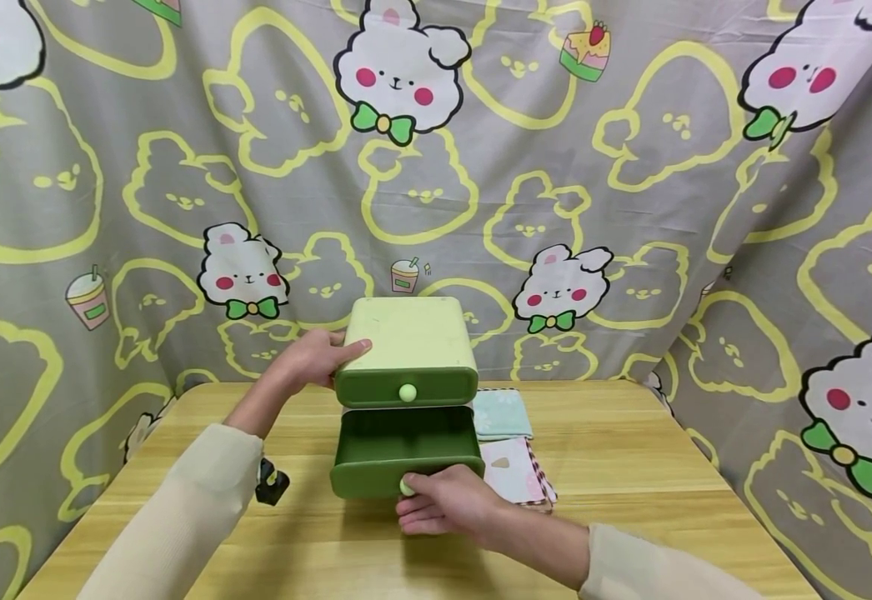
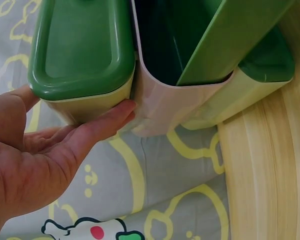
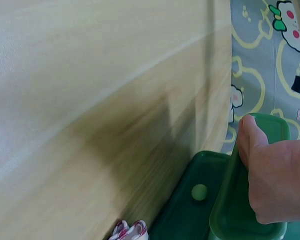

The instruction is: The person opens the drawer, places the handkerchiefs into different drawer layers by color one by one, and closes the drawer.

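A small cabinet with a cream top (image 1: 409, 329) and green fronts stands on the wooden table. Its upper drawer, with a pale knob (image 1: 408, 392), is closed. Below it, a green drawer (image 1: 367, 479) is pulled out, its visible inside bare. My left hand (image 1: 319, 357) grips the upper left side, thumb over the top edge. My right hand (image 1: 447, 500) pinches the knob (image 1: 406, 485) of the pulled-out drawer. In the left wrist view, the pink middle casing (image 2: 165, 102) sits between two cream ones. Another closed drawer front (image 3: 185, 200) with a knob shows lowest in the right wrist view.
To the cabinet's right lie a folded light-blue cloth (image 1: 503, 414) and a white-and-pink cloth (image 1: 509, 471) with striped edging. A small black object (image 1: 271, 483) is on the table at left. A patterned grey curtain (image 1: 436, 208) hangs behind and at both sides.
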`<state>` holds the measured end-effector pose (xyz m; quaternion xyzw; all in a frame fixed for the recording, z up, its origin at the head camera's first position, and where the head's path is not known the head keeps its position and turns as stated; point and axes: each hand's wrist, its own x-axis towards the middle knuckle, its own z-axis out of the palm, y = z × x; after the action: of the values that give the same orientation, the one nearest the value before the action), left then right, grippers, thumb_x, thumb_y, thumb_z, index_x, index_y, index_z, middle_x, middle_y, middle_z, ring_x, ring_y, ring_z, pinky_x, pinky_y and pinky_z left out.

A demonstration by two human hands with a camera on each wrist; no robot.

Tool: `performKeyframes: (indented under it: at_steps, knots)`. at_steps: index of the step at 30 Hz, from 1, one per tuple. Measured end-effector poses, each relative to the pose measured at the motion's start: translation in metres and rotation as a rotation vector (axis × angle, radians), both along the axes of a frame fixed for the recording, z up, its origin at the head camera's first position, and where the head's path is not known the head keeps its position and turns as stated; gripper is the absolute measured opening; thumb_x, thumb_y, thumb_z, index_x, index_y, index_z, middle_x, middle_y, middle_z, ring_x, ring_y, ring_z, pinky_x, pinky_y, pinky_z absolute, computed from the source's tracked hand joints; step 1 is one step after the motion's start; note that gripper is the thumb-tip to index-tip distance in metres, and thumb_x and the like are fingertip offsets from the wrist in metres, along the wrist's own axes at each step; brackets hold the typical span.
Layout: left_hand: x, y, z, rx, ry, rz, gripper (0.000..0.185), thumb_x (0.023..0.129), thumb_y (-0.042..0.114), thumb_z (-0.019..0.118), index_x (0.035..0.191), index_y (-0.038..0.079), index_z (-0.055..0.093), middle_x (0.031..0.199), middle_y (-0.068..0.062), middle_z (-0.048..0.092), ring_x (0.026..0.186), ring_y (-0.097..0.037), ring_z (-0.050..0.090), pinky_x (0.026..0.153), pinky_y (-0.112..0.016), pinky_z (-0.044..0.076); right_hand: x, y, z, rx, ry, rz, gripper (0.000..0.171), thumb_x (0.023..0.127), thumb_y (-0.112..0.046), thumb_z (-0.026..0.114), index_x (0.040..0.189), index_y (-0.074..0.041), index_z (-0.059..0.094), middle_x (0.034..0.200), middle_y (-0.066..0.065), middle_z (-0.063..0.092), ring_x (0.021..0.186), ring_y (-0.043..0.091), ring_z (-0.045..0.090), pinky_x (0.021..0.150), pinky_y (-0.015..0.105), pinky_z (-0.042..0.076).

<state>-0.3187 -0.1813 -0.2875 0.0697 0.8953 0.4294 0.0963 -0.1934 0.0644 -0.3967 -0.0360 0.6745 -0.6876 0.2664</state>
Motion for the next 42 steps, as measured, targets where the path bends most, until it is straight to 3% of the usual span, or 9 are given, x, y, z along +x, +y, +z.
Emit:
performKeyframes:
  at_steps: [7,30,42]
  knots:
    - [0.0,0.0,0.001,0.021,-0.019,0.0,0.062,0.102,0.046,0.059,0.141,-0.002,0.055,0.079,-0.004,0.067,0.072,-0.014,0.064,0.071,-0.031,0.059,0.012,0.001,-0.002,-0.002,0.004,-0.008,0.036,0.103,-0.022,0.059,0.11,0.013,0.066,0.094,0.014,0.074,0.085,0.023,0.075,0.083,0.038,0.061]
    - [0.0,0.0,0.001,0.016,-0.017,-0.01,0.063,0.103,0.046,0.057,0.142,-0.003,0.054,0.081,-0.005,0.068,0.073,-0.015,0.064,0.072,-0.031,0.058,0.031,0.001,-0.01,0.008,0.01,-0.003,0.033,0.103,-0.023,0.06,0.104,0.008,0.07,0.093,0.015,0.074,0.079,0.019,0.074,0.08,0.036,0.062]
    - [0.0,-0.001,0.002,0.018,-0.027,-0.01,0.068,0.103,0.046,0.057,0.149,-0.003,0.046,0.082,-0.004,0.068,0.073,-0.014,0.064,0.072,-0.031,0.059,0.032,0.003,-0.018,0.037,-0.006,0.014,0.039,0.104,-0.027,0.059,0.114,0.009,0.069,0.096,0.018,0.073,0.079,0.018,0.073,0.078,0.035,0.062]
